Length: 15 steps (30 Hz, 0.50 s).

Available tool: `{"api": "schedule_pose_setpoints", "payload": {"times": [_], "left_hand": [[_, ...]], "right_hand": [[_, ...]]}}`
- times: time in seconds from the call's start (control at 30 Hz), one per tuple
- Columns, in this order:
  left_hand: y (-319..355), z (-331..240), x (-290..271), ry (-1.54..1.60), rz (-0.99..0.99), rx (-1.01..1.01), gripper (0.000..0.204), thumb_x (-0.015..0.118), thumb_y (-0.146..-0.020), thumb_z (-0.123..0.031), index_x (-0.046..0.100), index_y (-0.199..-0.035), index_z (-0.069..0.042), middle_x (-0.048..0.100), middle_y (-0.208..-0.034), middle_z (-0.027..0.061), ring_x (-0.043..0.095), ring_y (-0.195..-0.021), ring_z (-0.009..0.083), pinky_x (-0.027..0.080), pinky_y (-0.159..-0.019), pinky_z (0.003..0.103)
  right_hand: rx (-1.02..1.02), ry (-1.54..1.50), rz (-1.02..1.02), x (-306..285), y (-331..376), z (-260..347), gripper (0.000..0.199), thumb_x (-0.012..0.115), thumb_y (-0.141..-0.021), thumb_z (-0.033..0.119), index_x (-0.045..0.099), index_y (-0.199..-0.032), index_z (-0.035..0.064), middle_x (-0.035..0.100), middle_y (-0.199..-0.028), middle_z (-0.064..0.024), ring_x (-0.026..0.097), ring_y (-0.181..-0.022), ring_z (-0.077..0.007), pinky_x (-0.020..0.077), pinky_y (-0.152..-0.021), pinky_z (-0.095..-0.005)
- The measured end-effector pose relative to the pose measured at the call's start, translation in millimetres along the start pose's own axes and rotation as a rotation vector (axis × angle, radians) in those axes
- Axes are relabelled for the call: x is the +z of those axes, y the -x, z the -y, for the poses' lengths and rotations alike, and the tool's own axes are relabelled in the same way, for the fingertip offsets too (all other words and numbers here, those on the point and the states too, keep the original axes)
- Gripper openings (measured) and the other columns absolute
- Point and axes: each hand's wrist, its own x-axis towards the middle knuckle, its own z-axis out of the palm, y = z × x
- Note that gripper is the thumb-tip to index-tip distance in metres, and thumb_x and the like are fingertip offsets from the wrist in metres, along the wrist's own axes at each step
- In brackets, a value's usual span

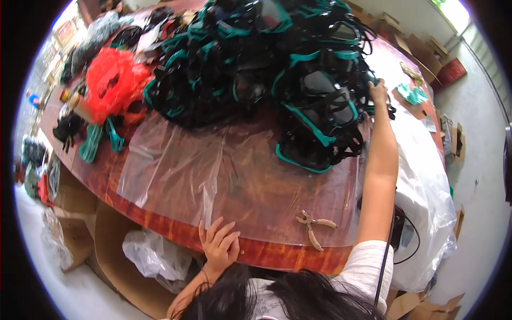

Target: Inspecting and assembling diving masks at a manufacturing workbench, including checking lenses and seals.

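The fingers (214, 229) of the left hand (217, 252) are spread apart at the near edge of the table (160, 226), holding nothing. The right hand (378, 92) reaches to the right side of a big heap of black-and-teal goggles (306, 114); whether its fingers are clamped on a strap or just touching, I cannot tell. The heap sits over the far middle of the table, behind a clear plastic sheet (170, 165). Pliers (312, 234) lie opened near the front edge. Left of the heap are a red plastic bag (114, 80) and teal cords (92, 143); white plastic sheeting (426, 197) hangs at the right
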Motion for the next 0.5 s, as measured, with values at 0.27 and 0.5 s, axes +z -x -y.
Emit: {"api": "schedule_pose_setpoints", "payload": {"times": [0.27,0.5], "left_hand": [[18.9,19.3,7.7,0.149,-0.252,0.057,0.021,0.071,-0.075,-0.009,0.068,-0.094,-0.016,0.067,-0.113,0.0013,0.058,-0.118,0.0258,0.029,-0.110,0.053],[30.4,20.2,3.2,0.192,-0.325,0.111,0.026,0.070,-0.076,-0.011,0.067,-0.100,-0.018,0.065,-0.115,-0.0006,0.057,-0.115,0.0247,0.034,-0.102,0.049]], "right_hand": [[-1.160,0.190,-0.426,-27.6,-185.6,-123.6,0.038,0.060,-0.085,0.035,0.068,-0.102,0.0017,0.067,-0.095,-0.0220,0.064,-0.081,-0.0384,0.0516,-0.068,-0.0512],[-0.760,-0.515,-0.697,-146.1,183.1,186.1,0.028,0.065,-0.091,0.023,0.065,-0.109,0.0015,0.053,-0.121,-0.0197,0.055,-0.101,-0.0267,0.0550,-0.075,-0.0347]]}}
